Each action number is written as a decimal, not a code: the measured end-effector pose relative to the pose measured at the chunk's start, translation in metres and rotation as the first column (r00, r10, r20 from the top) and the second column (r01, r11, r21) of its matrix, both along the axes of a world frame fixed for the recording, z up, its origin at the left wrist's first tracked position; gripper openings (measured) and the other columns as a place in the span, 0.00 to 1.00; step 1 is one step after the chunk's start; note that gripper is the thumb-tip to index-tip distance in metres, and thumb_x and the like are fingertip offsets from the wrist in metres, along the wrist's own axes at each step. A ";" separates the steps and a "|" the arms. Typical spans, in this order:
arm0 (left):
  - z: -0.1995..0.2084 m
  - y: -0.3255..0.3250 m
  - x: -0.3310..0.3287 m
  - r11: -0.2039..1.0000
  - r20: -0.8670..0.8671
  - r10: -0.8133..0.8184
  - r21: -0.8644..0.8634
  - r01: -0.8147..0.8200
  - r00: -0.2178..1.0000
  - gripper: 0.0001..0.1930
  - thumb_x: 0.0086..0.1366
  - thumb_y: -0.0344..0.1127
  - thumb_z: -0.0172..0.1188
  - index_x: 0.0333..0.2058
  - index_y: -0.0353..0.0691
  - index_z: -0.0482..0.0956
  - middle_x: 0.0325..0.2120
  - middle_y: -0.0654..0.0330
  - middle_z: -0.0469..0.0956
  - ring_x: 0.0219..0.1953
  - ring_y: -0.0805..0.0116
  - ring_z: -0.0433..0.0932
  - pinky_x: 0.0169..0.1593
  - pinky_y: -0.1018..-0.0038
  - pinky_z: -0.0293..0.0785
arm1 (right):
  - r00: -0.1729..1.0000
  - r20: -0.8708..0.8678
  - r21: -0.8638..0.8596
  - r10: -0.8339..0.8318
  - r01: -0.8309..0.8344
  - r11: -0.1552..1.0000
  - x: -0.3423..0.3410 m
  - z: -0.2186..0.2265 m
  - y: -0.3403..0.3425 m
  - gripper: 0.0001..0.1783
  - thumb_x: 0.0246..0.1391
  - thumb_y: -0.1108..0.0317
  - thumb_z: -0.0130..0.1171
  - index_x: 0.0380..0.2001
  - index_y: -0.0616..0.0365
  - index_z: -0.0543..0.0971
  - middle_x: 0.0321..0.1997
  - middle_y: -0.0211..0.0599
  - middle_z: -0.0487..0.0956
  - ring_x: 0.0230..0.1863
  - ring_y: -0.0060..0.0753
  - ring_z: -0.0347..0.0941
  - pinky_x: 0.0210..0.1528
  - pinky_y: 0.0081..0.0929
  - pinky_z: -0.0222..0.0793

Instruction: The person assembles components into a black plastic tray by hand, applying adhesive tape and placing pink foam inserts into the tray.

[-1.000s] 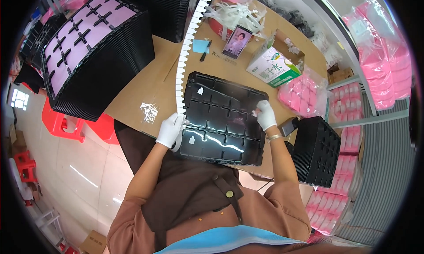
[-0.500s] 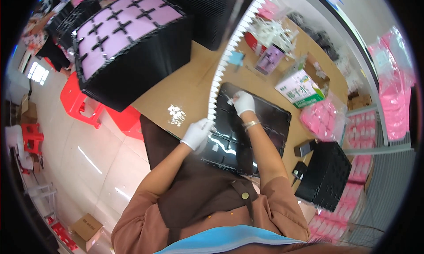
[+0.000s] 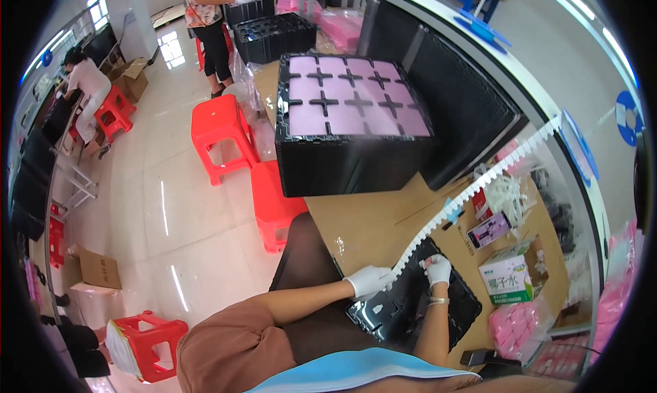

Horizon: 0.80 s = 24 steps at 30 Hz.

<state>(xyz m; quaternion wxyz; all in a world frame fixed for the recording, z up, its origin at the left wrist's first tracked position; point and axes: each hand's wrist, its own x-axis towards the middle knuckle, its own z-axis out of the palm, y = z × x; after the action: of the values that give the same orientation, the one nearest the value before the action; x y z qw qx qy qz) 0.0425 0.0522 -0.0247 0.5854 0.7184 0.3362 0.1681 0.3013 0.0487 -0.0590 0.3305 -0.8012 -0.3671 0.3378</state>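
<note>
The two hands wear white gloves. The left hand (image 3: 369, 281) is closed narrowly, with its fingers holding the near end of one white toothed strip (image 3: 465, 199). The right hand (image 3: 438, 271) bends over one black tray (image 3: 407, 307), fingers close together; I cannot tell what is between them. This tray lies at the table's near edge, partly hidden by the right forearm; one white label (image 3: 378, 309) shows on it. Beyond are one bag of pink packs (image 3: 517, 324), too crumpled to count, one carton (image 3: 506, 283) and one phone (image 3: 489, 230). Farther stands one large black stack (image 3: 349, 164) with a lilac top. Two people are behind, one with the head cut off.
</note>
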 end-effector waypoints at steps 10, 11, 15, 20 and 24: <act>-0.017 -0.010 0.005 0.998 0.019 -0.058 -0.018 0.058 0.998 0.18 0.66 0.44 0.41 0.41 0.39 0.75 0.30 0.58 0.80 0.35 0.64 0.78 0.43 0.72 0.72 | 0.928 0.371 0.026 -0.009 0.000 1.000 0.004 -0.021 -0.010 0.04 0.33 0.74 0.64 0.15 0.60 0.77 0.19 0.47 0.76 0.22 0.37 0.74 0.31 0.30 0.70; -0.032 -0.010 0.008 0.998 0.040 -0.059 0.016 0.058 0.997 0.19 0.66 0.45 0.40 0.41 0.38 0.74 0.30 0.57 0.79 0.35 0.63 0.78 0.42 0.71 0.72 | 0.960 0.275 0.057 -0.052 0.038 0.998 -0.015 0.007 -0.013 0.05 0.33 0.72 0.64 0.15 0.59 0.77 0.20 0.48 0.77 0.24 0.42 0.75 0.31 0.31 0.71; -0.027 -0.008 0.010 0.998 0.047 -0.057 0.015 0.056 0.997 0.19 0.66 0.45 0.40 0.40 0.37 0.74 0.30 0.56 0.79 0.34 0.62 0.78 0.41 0.71 0.72 | 0.820 0.573 -0.021 -0.008 0.025 0.999 -0.026 0.011 -0.008 0.07 0.33 0.70 0.64 0.14 0.60 0.77 0.21 0.50 0.77 0.27 0.48 0.76 0.33 0.33 0.72; -0.020 -0.005 0.008 0.997 0.007 -0.081 0.012 0.081 0.997 0.20 0.67 0.46 0.38 0.39 0.37 0.74 0.31 0.56 0.79 0.35 0.61 0.77 0.42 0.70 0.71 | 0.726 0.687 -0.114 0.041 0.052 0.992 -0.049 0.034 -0.001 0.05 0.42 0.73 0.52 0.24 0.62 0.77 0.30 0.53 0.77 0.34 0.52 0.75 0.37 0.40 0.71; -0.025 -0.007 0.011 0.996 0.012 -0.044 -0.074 0.044 0.999 0.21 0.67 0.47 0.36 0.40 0.37 0.74 0.31 0.55 0.79 0.35 0.60 0.78 0.43 0.70 0.71 | 0.636 0.758 -0.141 0.142 -0.053 0.989 -0.048 0.036 -0.013 0.04 0.40 0.74 0.57 0.24 0.61 0.76 0.31 0.50 0.77 0.33 0.49 0.75 0.36 0.37 0.71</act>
<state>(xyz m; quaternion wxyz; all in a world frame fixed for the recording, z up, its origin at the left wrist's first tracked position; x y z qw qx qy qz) 0.0534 0.0455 -0.0495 0.6168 0.7026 0.3233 0.1461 0.2537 0.0354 -0.0232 0.0825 -0.8639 -0.4968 0.0033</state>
